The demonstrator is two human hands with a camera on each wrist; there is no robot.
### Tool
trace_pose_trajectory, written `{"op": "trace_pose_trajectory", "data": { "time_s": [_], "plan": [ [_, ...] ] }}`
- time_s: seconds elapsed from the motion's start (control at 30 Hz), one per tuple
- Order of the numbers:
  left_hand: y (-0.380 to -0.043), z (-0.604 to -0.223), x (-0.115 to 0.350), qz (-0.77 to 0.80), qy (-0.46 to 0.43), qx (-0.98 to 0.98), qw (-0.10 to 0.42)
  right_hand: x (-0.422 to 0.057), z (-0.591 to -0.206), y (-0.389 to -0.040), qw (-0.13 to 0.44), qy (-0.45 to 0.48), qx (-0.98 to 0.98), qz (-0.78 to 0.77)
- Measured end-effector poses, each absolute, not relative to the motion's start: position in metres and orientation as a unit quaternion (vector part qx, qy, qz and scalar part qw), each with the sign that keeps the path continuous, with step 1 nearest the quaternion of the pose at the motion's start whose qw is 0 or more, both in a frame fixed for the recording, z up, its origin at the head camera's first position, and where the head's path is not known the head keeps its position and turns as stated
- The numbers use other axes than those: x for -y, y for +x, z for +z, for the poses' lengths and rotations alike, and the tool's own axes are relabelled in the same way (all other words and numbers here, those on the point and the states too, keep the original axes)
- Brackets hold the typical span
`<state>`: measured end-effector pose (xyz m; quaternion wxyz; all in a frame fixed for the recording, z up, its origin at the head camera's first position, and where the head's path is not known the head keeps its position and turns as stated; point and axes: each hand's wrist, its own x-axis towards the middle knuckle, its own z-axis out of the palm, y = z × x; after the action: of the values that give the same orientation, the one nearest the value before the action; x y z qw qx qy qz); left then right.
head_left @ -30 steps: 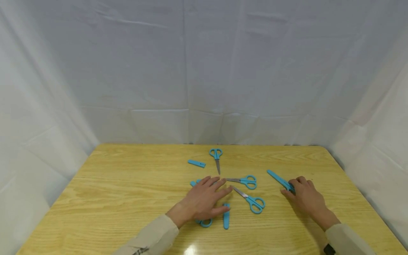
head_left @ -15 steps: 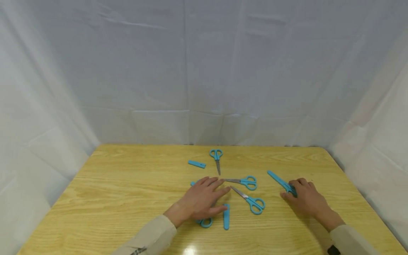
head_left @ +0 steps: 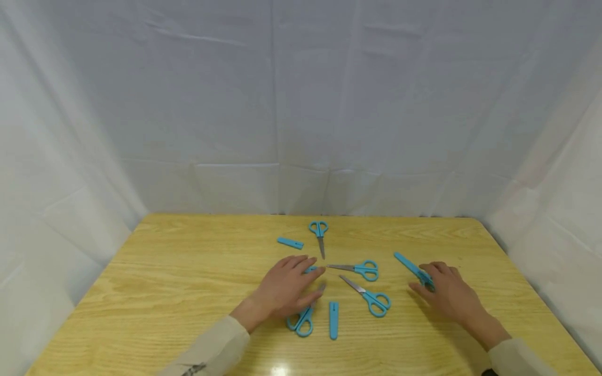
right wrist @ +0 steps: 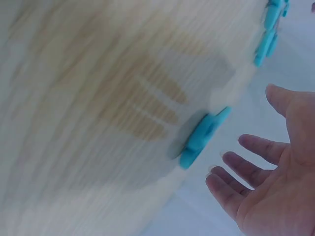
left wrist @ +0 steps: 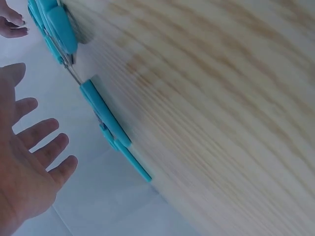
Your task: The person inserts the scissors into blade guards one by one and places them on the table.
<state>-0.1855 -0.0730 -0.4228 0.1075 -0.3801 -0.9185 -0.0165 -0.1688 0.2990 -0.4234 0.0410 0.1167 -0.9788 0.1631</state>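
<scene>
Hovering flat, left hand [head_left: 287,290] has fingers spread and relaxed, gripping nothing; it sits over the blade end of a blue-handled pair of small steel scissors [head_left: 302,319] whose loops poke out toward the person, long axis running up and away to the right. Right hand [head_left: 444,292] is also loose and flat, fingertips touching the near end of a capped blue scissors with a long plastic sheath [head_left: 411,267]; its long axis is diagonal, sheath tip pointing away and left. Wrist views confirm both palms open, nothing pinched.

Progress, judged: one pair looks sheathed, at the right hand. Three pairs lie with bare blades: far one [head_left: 320,235] pointing toward the person, middle one [head_left: 357,269] pointing left, near one [head_left: 369,296] pointing up-left. Loose blue plastic caps lie at [head_left: 333,319] and [head_left: 290,242]. All on a light wooden bench [head_left: 164,271]; white cloth backdrop [head_left: 301,104] behind.
</scene>
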Motion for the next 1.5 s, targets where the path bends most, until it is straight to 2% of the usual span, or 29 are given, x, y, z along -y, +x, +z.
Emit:
{"op": "trace_pose_trajectory", "data": {
  "time_s": [0.2, 0.67, 0.97, 1.5],
  "plan": [
    [-0.186, -0.422, 0.083, -0.057, -0.350, 0.931, 0.089, -0.282, -0.419, -0.163, 0.052, 0.131, 0.975, 0.170],
    [-0.189, -0.430, 0.104, -0.063, -0.321, 0.940, 0.094, -0.245, -0.421, -0.153, 0.053, 0.177, 0.967, 0.176],
    [-0.187, -0.435, 0.113, -0.062, -0.333, 0.935, 0.110, -0.227, -0.424, -0.148, 0.034, 0.185, 0.967, 0.169],
    [-0.187, -0.437, 0.113, -0.051, -0.348, 0.932, 0.086, -0.215, -0.434, -0.142, 0.026, 0.178, 0.972, 0.152]
  ]
}}
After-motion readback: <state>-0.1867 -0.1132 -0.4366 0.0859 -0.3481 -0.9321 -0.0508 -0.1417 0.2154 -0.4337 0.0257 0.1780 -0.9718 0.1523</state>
